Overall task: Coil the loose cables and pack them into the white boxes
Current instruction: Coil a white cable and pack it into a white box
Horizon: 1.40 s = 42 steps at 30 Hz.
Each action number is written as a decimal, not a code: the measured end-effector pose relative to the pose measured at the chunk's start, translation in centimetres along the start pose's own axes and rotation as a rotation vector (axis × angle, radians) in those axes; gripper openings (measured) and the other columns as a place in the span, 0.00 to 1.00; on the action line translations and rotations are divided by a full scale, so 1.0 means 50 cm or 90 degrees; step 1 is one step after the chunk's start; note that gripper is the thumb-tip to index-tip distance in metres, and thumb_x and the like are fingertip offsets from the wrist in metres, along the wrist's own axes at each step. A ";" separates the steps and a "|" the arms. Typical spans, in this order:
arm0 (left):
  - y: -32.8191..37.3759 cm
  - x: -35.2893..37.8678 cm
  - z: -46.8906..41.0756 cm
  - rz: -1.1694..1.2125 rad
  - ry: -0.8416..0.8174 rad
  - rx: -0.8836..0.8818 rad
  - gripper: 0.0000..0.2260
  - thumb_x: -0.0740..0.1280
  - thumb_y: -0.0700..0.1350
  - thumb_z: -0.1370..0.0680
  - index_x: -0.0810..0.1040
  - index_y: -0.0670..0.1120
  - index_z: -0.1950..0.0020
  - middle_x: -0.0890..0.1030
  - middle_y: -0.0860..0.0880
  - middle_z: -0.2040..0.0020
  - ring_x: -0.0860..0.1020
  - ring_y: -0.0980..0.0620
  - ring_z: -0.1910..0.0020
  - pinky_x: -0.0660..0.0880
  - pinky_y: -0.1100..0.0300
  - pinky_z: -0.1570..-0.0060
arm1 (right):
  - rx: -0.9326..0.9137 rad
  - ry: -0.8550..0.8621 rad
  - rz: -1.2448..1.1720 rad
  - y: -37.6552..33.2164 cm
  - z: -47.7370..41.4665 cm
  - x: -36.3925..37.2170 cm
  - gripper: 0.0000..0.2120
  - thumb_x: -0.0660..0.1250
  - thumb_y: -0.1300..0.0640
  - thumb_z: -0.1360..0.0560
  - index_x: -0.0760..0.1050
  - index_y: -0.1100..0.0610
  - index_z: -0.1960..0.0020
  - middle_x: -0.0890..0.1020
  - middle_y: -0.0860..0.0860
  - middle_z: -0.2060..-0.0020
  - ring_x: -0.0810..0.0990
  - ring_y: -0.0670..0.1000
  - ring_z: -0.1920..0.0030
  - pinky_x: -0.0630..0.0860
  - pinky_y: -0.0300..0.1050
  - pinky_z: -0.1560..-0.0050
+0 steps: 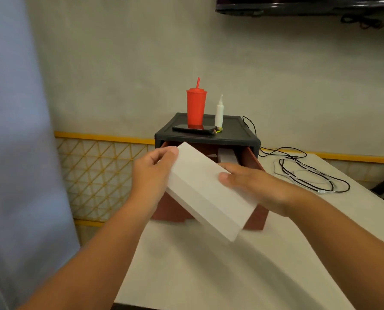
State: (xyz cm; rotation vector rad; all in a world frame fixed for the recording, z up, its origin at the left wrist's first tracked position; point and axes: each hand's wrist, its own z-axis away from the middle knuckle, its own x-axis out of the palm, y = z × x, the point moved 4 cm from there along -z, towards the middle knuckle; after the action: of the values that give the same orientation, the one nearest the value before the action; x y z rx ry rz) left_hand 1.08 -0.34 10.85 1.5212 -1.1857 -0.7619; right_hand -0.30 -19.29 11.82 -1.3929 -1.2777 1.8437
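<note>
One white box [200, 189] is held in the air over the open drawer [252, 161] of a small black-topped cabinet [231, 136] at the far edge of the surface [209, 276]. Its long axis runs on a slant, from the far left down to the near right, with the far-left end raised and the broad face turned up. The left grip [153, 173] curls its fingers round the far-left end of the box. The right grip [253, 182] clasps the right long side, thumb pressed on the top face and fingers tucked behind. A second white box [226, 155] shows partly inside the drawer, so two boxes can be counted. To the right of the cabinet, near the surface's far right edge, the cables [307, 173] lie loose and uncoiled, one black and one white as far as can be told, tangled over each other. On the cabinet top stand one red cup [196, 108] with a straw and one white bottle [219, 115], with one dark phone [193, 129] lying flat in front of them.
</note>
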 end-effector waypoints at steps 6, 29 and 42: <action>-0.055 -0.028 -0.144 -0.339 -0.020 0.026 0.09 0.61 0.48 0.22 0.78 0.49 0.47 0.79 0.49 0.48 0.76 0.51 0.52 0.68 0.59 0.59 | 0.209 0.139 -0.048 0.009 -0.154 -0.046 0.08 0.61 0.51 0.22 0.76 0.53 0.49 0.83 0.54 0.54 0.82 0.56 0.54 0.77 0.49 0.56; -0.124 -0.089 -0.162 -0.445 -0.171 -0.090 0.19 0.59 0.34 0.26 0.79 0.56 0.50 0.79 0.49 0.69 0.76 0.50 0.69 0.71 0.60 0.68 | 0.356 0.314 -0.119 0.028 -0.372 -0.019 0.09 0.59 0.53 0.21 0.64 0.60 0.49 0.71 0.57 0.50 0.72 0.57 0.40 0.71 0.53 0.37; -0.114 -0.138 -0.067 -0.371 -0.160 -0.058 0.22 0.60 0.34 0.24 0.74 0.64 0.58 0.80 0.52 0.66 0.79 0.51 0.65 0.75 0.58 0.64 | 0.373 0.310 -0.148 0.046 -0.394 0.018 0.15 0.60 0.54 0.21 0.65 0.59 0.38 0.72 0.57 0.47 0.72 0.55 0.47 0.70 0.49 0.50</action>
State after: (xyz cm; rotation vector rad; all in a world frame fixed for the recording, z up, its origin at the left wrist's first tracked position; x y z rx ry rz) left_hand 3.62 7.27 5.64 1.7485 -0.8644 -1.4075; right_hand 17.89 -12.03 8.62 -1.1959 -0.5614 1.4326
